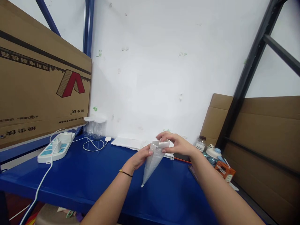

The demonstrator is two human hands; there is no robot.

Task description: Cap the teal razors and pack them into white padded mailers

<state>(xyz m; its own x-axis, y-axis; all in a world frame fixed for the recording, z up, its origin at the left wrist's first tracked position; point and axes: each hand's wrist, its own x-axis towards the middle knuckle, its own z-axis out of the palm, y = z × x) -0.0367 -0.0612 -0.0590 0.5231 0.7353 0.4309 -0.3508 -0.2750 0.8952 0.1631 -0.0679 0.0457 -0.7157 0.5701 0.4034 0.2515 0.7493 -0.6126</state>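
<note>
A white paper cone [152,161] is held up over the blue table, its pointed tip down and its wide end up. My left hand [140,157] grips the cone's left side near the top, thumb toward me. At the upper rim, my right hand [176,143] closes its thumb and fingers on the cone's right edge, where the paper looks folded. The fingers behind the cone are partly hidden. Flat white sheets of paper [127,143] lie behind the hands against the wall.
A white power strip [57,151] with chargers and a looping white cable sits at left. Two clear jars [99,128] stand by the wall. At right are a dark-lidded jar [201,143], a blue-and-white bottle [213,154] and an orange box [224,171]. Cardboard [47,84] flanks the table.
</note>
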